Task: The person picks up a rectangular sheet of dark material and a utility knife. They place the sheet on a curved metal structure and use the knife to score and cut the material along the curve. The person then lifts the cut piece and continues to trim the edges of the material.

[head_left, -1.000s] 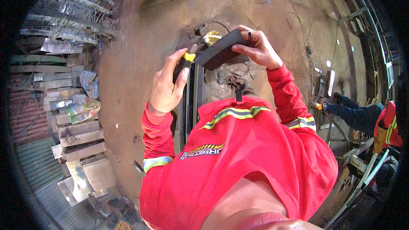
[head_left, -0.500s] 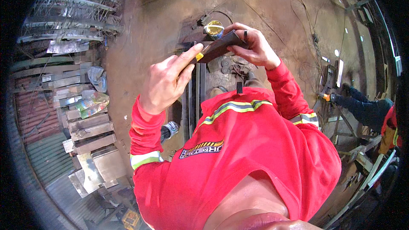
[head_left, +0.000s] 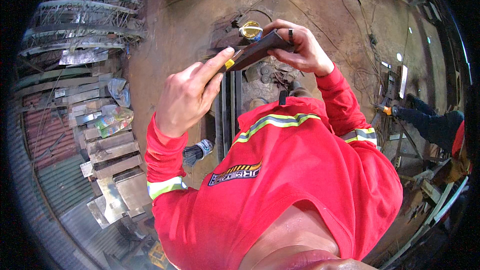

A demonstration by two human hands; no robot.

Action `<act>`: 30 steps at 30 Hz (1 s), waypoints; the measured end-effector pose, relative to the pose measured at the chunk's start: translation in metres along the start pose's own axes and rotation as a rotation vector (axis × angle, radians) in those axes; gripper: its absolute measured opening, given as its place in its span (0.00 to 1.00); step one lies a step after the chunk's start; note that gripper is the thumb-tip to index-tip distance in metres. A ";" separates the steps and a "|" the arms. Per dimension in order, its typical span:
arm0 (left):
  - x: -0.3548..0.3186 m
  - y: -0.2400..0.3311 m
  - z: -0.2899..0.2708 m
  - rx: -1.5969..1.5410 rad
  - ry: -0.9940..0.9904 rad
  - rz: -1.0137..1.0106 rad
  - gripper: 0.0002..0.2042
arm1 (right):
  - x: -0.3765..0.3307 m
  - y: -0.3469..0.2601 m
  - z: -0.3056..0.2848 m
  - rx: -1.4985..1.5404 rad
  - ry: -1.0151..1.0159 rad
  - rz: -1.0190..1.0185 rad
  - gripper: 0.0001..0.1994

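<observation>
My right hand point(head_left: 309, 50) grips the far right end of a dark flat metal piece point(head_left: 257, 52), thumb on the near side, a dark ring on one finger. The piece is tilted up in front of my chest. At its other end my left hand point(head_left: 187, 92) is closed on a small yellow tool point(head_left: 229, 64) with a thin light-coloured tip that lies along the piece. The fingers partly cover the tool, so its exact kind cannot be told. Beneath the hands run long dark steel bars point(head_left: 230, 105).
Beyond the piece stands a can with a yellow top point(head_left: 251, 30). A dark-bristled brush point(head_left: 197, 152) lies left of the bars. Metal plates point(head_left: 116, 150) are stacked at left, below curved metal frames point(head_left: 82, 25). Cables point(head_left: 305, 12) cross the floor. A co-worker's leg point(head_left: 425, 122) shows at right.
My left hand has shifted a little left with the yellow tool. The dark piece's right end has moved slightly right with my right hand. Both hands keep their hold.
</observation>
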State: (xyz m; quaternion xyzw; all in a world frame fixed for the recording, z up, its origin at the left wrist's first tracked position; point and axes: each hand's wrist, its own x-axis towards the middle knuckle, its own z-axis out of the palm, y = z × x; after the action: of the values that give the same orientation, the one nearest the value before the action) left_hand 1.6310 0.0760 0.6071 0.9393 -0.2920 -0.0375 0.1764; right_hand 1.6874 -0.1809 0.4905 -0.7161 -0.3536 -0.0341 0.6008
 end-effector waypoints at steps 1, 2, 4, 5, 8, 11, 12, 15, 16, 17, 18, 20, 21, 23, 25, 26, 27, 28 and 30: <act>0.001 0.002 -0.001 0.004 0.000 -0.003 0.22 | 0.000 0.000 0.000 0.004 0.011 -0.007 0.09; 0.002 0.003 -0.002 0.007 0.000 -0.005 0.22 | 0.000 0.000 -0.001 0.007 0.022 -0.013 0.09; 0.003 0.005 -0.002 0.013 0.001 -0.009 0.22 | 0.000 -0.001 -0.004 0.012 0.004 0.013 0.09; 0.004 0.005 -0.001 0.016 0.002 -0.011 0.22 | -0.001 -0.002 -0.006 0.014 -0.006 0.026 0.09; 0.006 0.005 0.001 0.018 0.007 -0.003 0.22 | 0.000 0.004 -0.006 0.002 0.018 -0.060 0.08; 0.007 0.004 0.000 0.038 0.000 0.009 0.22 | -0.002 -0.002 -0.007 0.102 -0.013 0.142 0.08; 0.007 0.003 0.000 0.047 -0.004 0.012 0.22 | -0.001 -0.001 -0.006 0.109 0.012 0.126 0.08; 0.009 0.004 -0.003 0.076 -0.067 -0.041 0.23 | 0.000 0.007 -0.009 0.067 0.065 0.040 0.09; 0.007 0.001 -0.002 0.104 -0.040 -0.023 0.23 | 0.001 0.010 -0.012 0.043 0.082 0.026 0.08; 0.004 -0.006 0.001 0.131 -0.014 -0.003 0.24 | 0.001 0.011 -0.015 0.017 0.098 0.011 0.08; 0.001 -0.012 0.002 0.157 0.012 0.016 0.24 | 0.002 0.011 -0.017 0.040 0.106 0.054 0.07; -0.006 -0.020 0.003 0.143 0.001 -0.004 0.24 | 0.000 0.017 -0.019 0.104 0.160 0.087 0.06; -0.010 -0.024 0.002 0.136 -0.005 -0.013 0.24 | -0.001 0.022 -0.022 0.087 0.150 0.077 0.06; -0.015 -0.032 0.000 0.188 -0.094 -0.062 0.23 | -0.006 0.034 -0.028 0.082 0.156 0.101 0.07; -0.024 -0.045 -0.003 0.212 -0.192 -0.133 0.22 | -0.005 0.031 -0.032 0.178 0.230 0.188 0.08; -0.031 -0.054 -0.005 0.216 -0.245 -0.182 0.22 | -0.005 0.031 -0.035 0.206 0.240 0.178 0.08; -0.038 -0.060 -0.005 0.220 -0.298 -0.232 0.22 | -0.004 0.033 -0.037 0.235 0.250 0.169 0.08; -0.040 -0.061 -0.005 0.182 -0.237 -0.196 0.22 | -0.002 0.033 -0.039 0.185 0.209 0.104 0.08; -0.033 -0.058 -0.004 0.029 -0.050 -0.091 0.22 | -0.001 0.035 -0.040 0.182 0.190 0.107 0.08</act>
State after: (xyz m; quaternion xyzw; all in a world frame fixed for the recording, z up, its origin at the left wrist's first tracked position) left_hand 1.6355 0.1405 0.5894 0.9529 -0.2537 -0.0644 0.1534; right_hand 1.7215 -0.2179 0.4717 -0.6701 -0.2582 -0.0374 0.6949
